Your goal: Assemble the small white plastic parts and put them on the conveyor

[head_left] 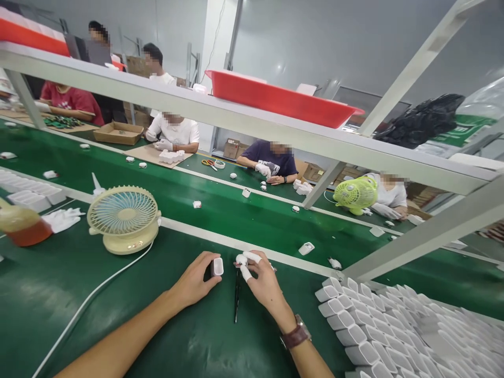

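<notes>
While your half-curled left hand (196, 283) holds a hollow white plastic casing (217, 267), your right hand (263, 283) (partly sheathed) pinches a rounded white piece (241, 260).

White casing (218, 266): hollow, rounded-rectangular, open end facing the camera, held between thumb and fingers of the left hand (196, 281). Small white rounded part (241, 260): pinched in the right hand (262, 278), near the casing, not touching.

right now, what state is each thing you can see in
left hand: holding white housing
white housing: open end showing
right hand: holding small white part
cream fan: standing, spinning unclear
green fan: standing, spinning unclear
bottle: part full
white glove: lying unworn
housing stack: open ends showing
shallow cardboard box: open
central red tray: upright
</notes>
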Motion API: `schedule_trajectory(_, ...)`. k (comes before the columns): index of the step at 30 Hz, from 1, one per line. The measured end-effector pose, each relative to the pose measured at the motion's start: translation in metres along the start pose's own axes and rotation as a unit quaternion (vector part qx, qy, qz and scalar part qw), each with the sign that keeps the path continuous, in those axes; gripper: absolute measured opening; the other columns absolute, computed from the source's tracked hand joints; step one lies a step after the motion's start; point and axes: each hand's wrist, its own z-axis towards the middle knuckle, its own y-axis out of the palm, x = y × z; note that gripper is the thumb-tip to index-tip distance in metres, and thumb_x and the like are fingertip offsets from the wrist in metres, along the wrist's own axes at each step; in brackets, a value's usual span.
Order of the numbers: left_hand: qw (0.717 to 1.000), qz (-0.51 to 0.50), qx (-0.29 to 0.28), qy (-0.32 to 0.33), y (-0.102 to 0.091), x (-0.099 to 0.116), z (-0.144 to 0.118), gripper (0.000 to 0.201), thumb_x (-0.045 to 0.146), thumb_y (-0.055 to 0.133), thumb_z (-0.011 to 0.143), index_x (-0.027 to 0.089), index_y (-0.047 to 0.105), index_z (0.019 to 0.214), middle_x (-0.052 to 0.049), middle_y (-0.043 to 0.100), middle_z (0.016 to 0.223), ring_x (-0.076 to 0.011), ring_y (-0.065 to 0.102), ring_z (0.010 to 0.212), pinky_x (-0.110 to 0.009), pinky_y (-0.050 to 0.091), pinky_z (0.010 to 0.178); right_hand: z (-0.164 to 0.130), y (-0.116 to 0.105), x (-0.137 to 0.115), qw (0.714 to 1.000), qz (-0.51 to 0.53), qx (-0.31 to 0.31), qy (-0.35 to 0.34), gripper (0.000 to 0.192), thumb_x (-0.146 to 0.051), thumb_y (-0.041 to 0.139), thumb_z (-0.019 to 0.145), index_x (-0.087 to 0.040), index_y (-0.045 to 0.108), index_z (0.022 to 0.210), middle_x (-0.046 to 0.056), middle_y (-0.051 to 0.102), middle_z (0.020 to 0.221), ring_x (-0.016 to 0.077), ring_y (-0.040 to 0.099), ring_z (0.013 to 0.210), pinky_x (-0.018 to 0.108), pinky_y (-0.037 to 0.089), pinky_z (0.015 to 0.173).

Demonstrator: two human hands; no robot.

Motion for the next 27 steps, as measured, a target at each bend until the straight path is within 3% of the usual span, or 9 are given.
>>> schedule_trajectory(3,1.000,0.000,-0.018,0.021,-0.001,0.002,-0.001,0.048,0.021,0.062,0.093,0.026,0.051,0.139,-0.009,0.062,0.130,-0.0246,0.066,0.117,-0.041,0.057,0.102,-0.014,-0.001,0.001,0.983,0.182,0.018,-0.003,0.029,-0.031,0.061,0.096,-0.026,0.060,0.125,0.012,0.059,0.130,0.0227,0.075,0.102,0.041,0.065,0.091)
schedule_trajectory(6,0.999,0.003,-0.031,0.036,0.000,0.004,-0.003,0.051,0.021,0.059,0.095,0.027,0.048,0.144,-0.010,0.061,0.133,-0.0249,0.064,0.123,-0.041,0.055,0.106,-0.023,-0.002,-0.006,0.975,0.222,-0.002,-0.007,0.031,-0.033,0.062,0.098,-0.027,0.060,0.128,0.012,0.058,0.134,0.0224,0.074,0.104,0.042,0.064,0.095)
schedule_trajectory(10,0.999,0.000,-0.030,0.040,0.002,0.006,-0.005,0.059,0.022,0.060,0.096,0.028,0.039,0.151,-0.010,0.061,0.137,-0.0255,0.061,0.128,-0.045,0.051,0.111,-0.027,-0.003,-0.024,0.985,0.160,0.007,-0.062,0.032,-0.024,0.055,0.101,-0.029,0.060,0.132,0.010,0.059,0.130,0.0213,0.069,0.113,0.039,0.064,0.096)
schedule_trajectory(15,0.998,-0.005,-0.029,0.050,0.000,0.006,-0.005,0.067,0.022,0.061,0.096,0.030,0.031,0.156,-0.010,0.064,0.135,-0.0259,0.064,0.124,-0.048,0.053,0.109,-0.029,-0.007,-0.036,0.992,0.034,-0.004,-0.123,0.048,-0.014,0.051,0.101,-0.031,0.051,0.145,0.011,0.062,0.129,0.0228,0.066,0.117,0.040,0.065,0.095)
schedule_trajectory(22,0.996,0.005,-0.022,0.088,-0.001,0.001,-0.003,0.068,0.018,0.060,0.096,0.030,0.030,0.156,-0.012,0.063,0.135,-0.0270,0.062,0.127,-0.049,0.053,0.109,-0.032,-0.002,-0.033,0.991,0.033,0.002,-0.130,0.048,-0.013,0.052,0.100,-0.031,0.049,0.145,0.011,0.061,0.129,0.0234,0.067,0.114,0.038,0.066,0.090)
schedule_trajectory(27,0.993,0.014,-0.011,0.116,-0.002,0.003,-0.003,0.070,0.015,0.059,0.096,0.030,0.028,0.157,-0.012,0.063,0.134,-0.0273,0.060,0.128,-0.049,0.054,0.109,-0.034,0.000,-0.037,0.990,-0.005,0.004,-0.144,0.051,-0.010,0.051,0.100,-0.031,0.046,0.146,0.011,0.061,0.129,0.0245,0.064,0.119,0.045,0.062,0.100)
